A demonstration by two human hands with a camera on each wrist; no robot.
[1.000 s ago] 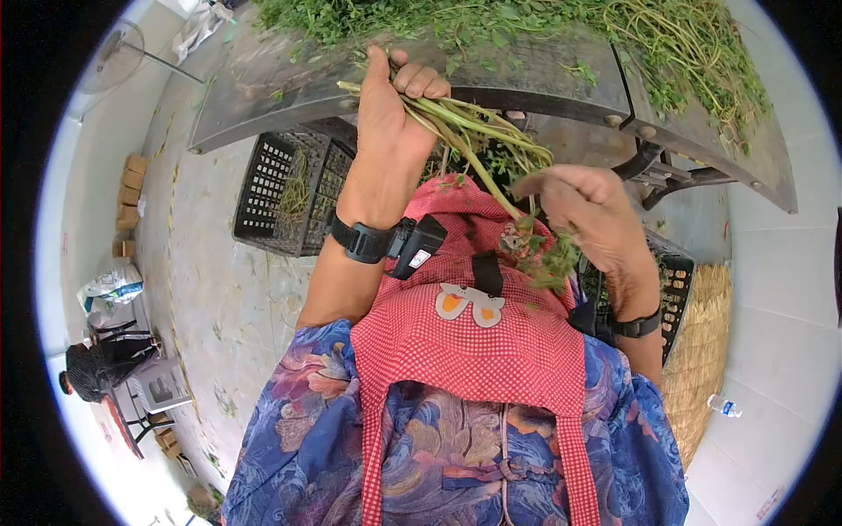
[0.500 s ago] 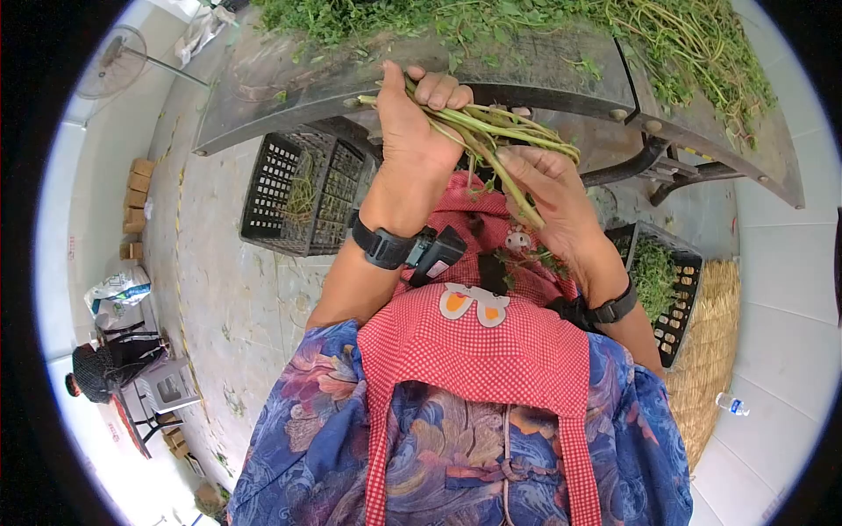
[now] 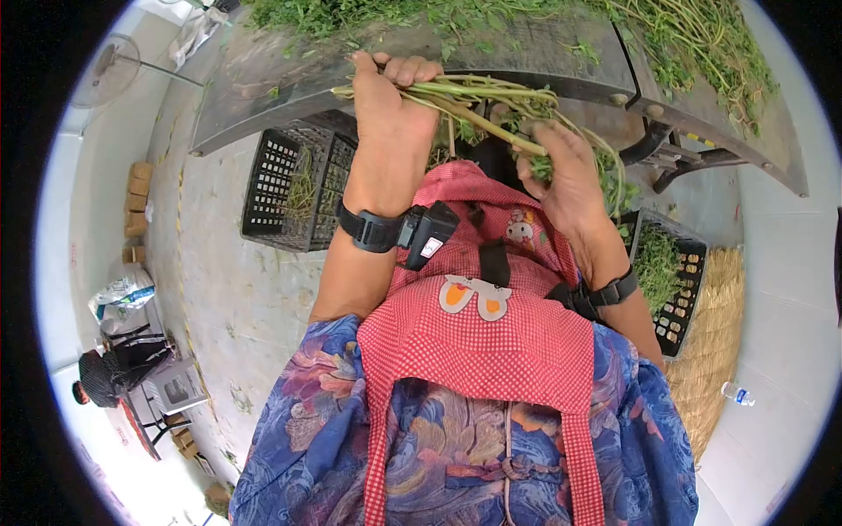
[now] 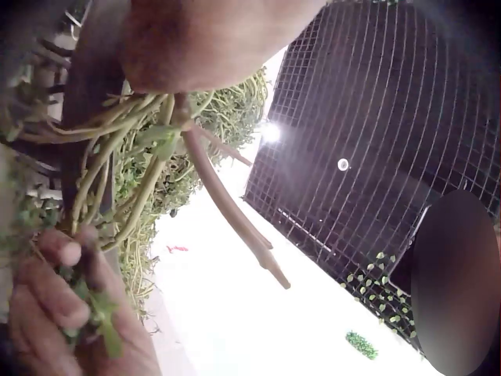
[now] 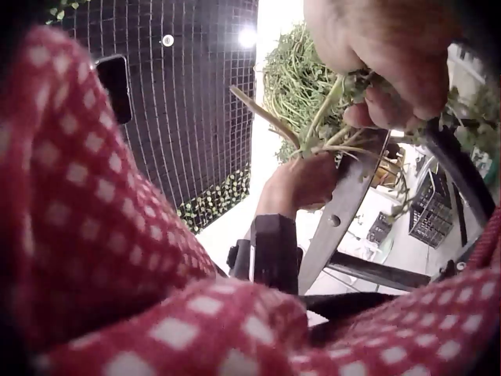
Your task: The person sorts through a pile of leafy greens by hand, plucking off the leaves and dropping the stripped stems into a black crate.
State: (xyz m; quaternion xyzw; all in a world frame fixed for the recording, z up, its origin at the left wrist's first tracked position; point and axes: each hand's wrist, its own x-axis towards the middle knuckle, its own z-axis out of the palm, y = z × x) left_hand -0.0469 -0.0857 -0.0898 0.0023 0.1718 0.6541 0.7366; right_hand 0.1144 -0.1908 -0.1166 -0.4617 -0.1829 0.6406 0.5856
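Head view shows your left hand [image 3: 393,114] gripping green stems [image 3: 482,90] by the table edge [image 3: 272,123], your right hand [image 3: 572,180] pinching leaves [image 3: 540,167]; a hard tug against a loose left grip could pull the stems free or snap them.

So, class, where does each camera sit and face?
Head: on the head, facing down over gingham apron; left hand, right hand show.
Left wrist: strapped there, facing past plant stems toward dark grid; both hands show.
Right wrist: strapped there, facing across to both hands; apron shows.
Both wrist views share the grid and stems.
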